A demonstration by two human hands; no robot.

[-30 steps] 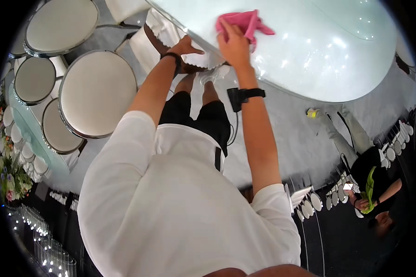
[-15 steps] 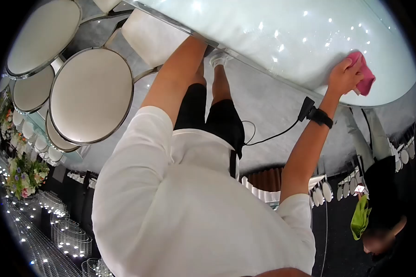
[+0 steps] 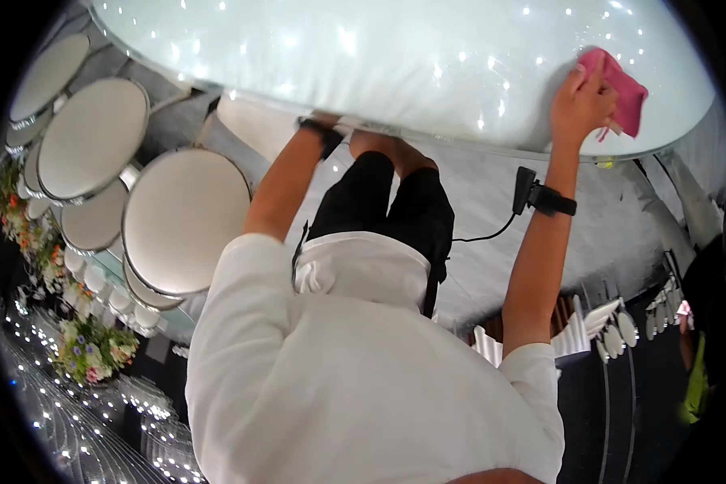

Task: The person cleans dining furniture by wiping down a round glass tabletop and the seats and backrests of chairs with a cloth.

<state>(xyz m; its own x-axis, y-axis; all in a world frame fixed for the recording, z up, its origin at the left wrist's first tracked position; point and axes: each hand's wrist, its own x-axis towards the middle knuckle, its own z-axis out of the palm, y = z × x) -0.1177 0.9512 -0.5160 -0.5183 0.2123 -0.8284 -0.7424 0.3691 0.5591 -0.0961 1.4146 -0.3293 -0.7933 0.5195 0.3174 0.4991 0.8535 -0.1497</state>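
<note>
My right hand point(image 3: 582, 109) holds a folded pink cloth point(image 3: 627, 90) against the glossy white tabletop point(image 3: 395, 60), near its right end. The fingers wrap over the cloth's near side. My left hand point(image 3: 328, 118) is at the table's near edge, and its fingers are hidden at the rim. Each wrist wears a black band; a small black device with a cable sits beside the right one.
Chairs with round white backs point(image 3: 187, 222) stand close on the left. Flower arrangements point(image 3: 97, 351) and sparkling strings of lights lie beyond them. At the right edge is another person in dark clothing with a green cloth point(image 3: 696, 379). Bright reflections dot the tabletop.
The view has shifted, and the tabletop now lies more level across the top. My right hand with the pink cloth appears higher and slightly left. My left wristband has come into sight.
</note>
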